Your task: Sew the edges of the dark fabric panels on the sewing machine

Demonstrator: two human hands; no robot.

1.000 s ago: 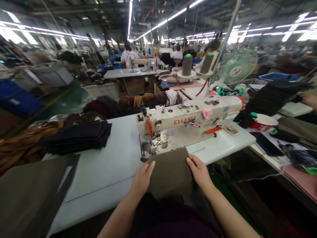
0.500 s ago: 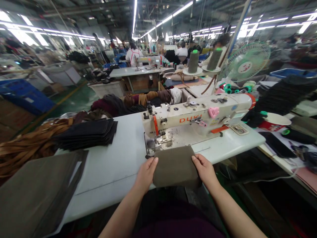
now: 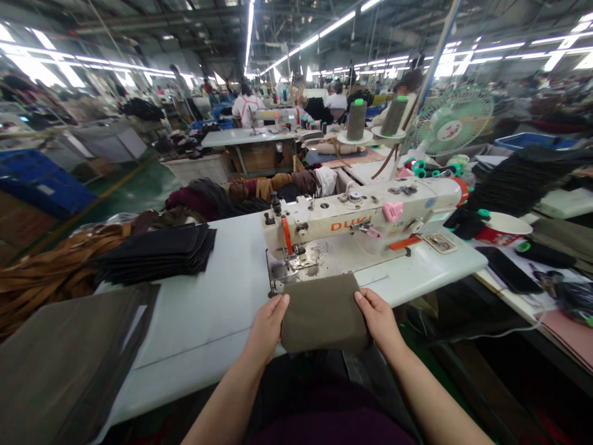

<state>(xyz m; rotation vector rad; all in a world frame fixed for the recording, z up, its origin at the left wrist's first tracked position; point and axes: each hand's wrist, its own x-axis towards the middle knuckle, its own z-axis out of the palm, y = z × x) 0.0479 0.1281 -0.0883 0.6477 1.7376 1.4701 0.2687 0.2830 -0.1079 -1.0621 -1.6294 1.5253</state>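
An olive-brown fabric piece (image 3: 322,315) is stretched between my hands over the front edge of the sewing table (image 3: 222,303). My left hand (image 3: 269,324) pinches its left edge, thumb on top. On the opposite edge, my right hand (image 3: 377,315) grips it the same way, its fingers partly hidden underneath. Just beyond the cloth stands a white sewing machine (image 3: 356,216) with an orange part near its needle area. The fabric's far edge lies close in front of the machine's bed, apart from the presser foot (image 3: 299,259).
Black fabric pieces (image 3: 157,250) lie stacked at the left, with larger olive cloth sheets (image 3: 60,358) nearer me. Brown strips (image 3: 50,272) heap beyond the table's left side. At right are a phone (image 3: 509,269), a red-and-white bowl (image 3: 503,228) and a fan (image 3: 454,120).
The whole view has shifted slightly left. My hands keep hold of the fabric piece, which stays in nearly the same place before the machine.
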